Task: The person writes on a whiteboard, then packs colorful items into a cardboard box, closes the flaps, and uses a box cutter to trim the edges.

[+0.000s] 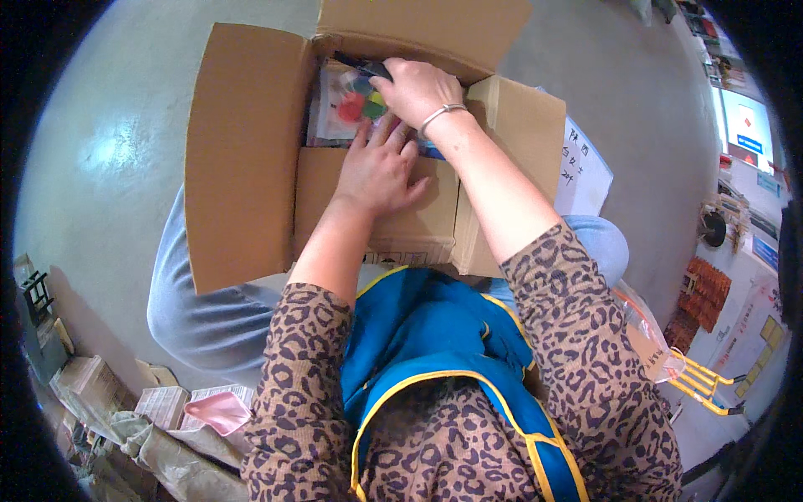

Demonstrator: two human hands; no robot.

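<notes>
In front of me is a cardboard box [243, 157] with its flaps folded outward. A clear plastic packet [329, 119] lies inside, with red, yellow, green and blue round shapes showing on it. My left hand [379, 169] reaches over the near flap, its fingers spread with the tips at the packet. Beyond it, my right hand [419, 91] is curled around a slim black object [362, 64] above the packet's far side. What kind of object it is cannot be made out. Part of the box's contents is hidden under my hands.
A white sheet [583, 166] with handwriting sticks out right of the box. My bent jeans-clad legs [216, 314] flank the box. Lower left are a pink item [219, 412], white stacks [162, 406] and grey-green cloth [175, 455]. A yellow metal frame [702, 383] stands at right.
</notes>
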